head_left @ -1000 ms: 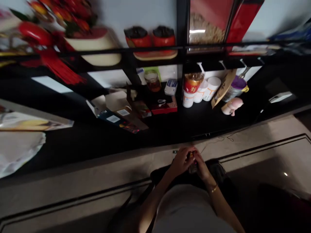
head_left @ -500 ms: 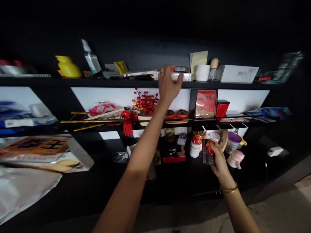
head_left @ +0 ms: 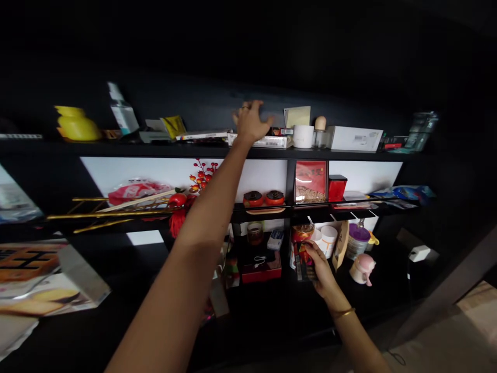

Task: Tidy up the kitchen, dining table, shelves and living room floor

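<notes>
Left hand spreads above upper shelf; right hand pinches dark printed packet

A second ago both hands met in front of the body; now they work apart, the left apparently free to reach. Since the last frame its fingers have splayed wider and risen behind the flat white box; I cannot tell whether they touch it. The packet, between right thumb and fingers, now sits in front of the red-and-gold cup, not right of it

Dim light left the space above the left hand nearly black — and blur softened its fingertips. Glare streaked the red packet above the right hand.
</notes>
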